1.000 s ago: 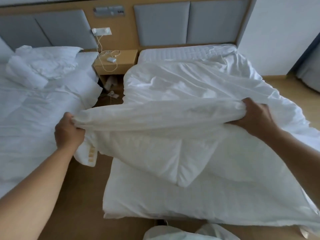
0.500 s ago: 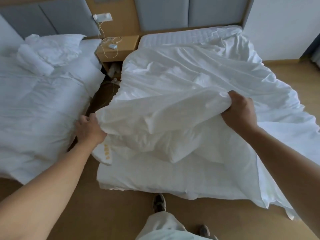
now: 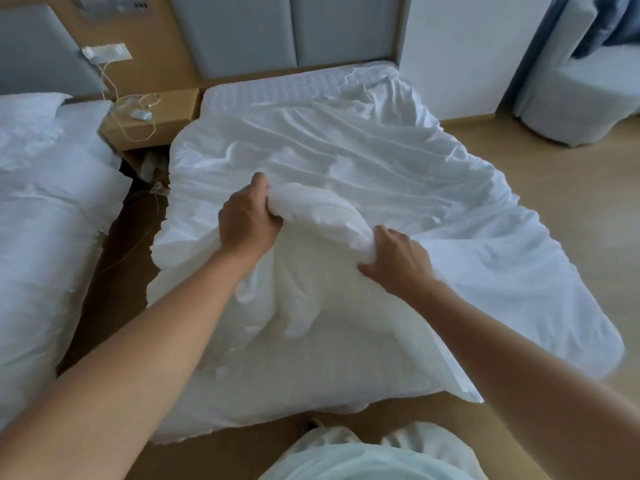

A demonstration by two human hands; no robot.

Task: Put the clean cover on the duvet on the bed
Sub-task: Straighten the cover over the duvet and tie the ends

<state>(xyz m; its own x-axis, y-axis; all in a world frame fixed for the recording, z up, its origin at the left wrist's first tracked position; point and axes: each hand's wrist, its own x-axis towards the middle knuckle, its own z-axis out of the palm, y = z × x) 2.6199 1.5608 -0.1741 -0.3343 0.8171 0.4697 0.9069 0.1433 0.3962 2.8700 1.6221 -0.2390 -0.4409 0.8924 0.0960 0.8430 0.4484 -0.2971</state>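
Note:
A white duvet (image 3: pixel 304 306) lies bunched at the near end of the bed (image 3: pixel 277 88), on top of a thin white cover (image 3: pixel 381 161) spread wrinkled over the mattress and hanging off the right side. My left hand (image 3: pixel 247 221) grips a thick fold of the duvet near the bed's middle. Close to its right, my right hand (image 3: pixel 398 263) clutches the same raised bunch. Both hands hold the fabric a little above the bed. How duvet and cover sit within each other is hidden in the folds.
A second white bed (image 3: pixel 41 209) stands to the left across a narrow floor gap. A wooden nightstand (image 3: pixel 152 123) with a cable and charger sits between the headboards. A pale armchair (image 3: pixel 581 95) is at the far right. My legs (image 3: pixel 374 452) are at the bed's foot.
My hands, spread wide on a stretched edge a second ago, have come together over the middle of the bed. The duvet has been lowered and bunched up between them.

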